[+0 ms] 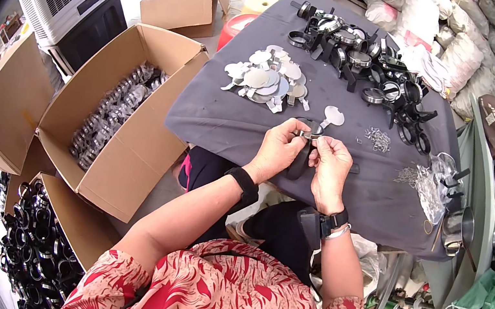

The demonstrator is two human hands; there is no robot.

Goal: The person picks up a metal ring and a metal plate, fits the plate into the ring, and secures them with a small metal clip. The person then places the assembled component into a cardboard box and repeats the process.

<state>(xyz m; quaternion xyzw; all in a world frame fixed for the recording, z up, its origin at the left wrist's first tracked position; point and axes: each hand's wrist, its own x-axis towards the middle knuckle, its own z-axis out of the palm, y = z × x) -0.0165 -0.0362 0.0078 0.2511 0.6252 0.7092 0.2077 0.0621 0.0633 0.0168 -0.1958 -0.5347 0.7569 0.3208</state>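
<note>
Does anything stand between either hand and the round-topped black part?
Nothing visible does: the left hand and right hand both have fingers on the black part. A loose silvery disc lies just beyond.

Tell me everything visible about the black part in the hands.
The black part has a round end on the far side and a dark tail on the near side, with a shiny strip between. It looks like plastic. The left hand and right hand pinch it around the strip, by the table's near edge.
</note>
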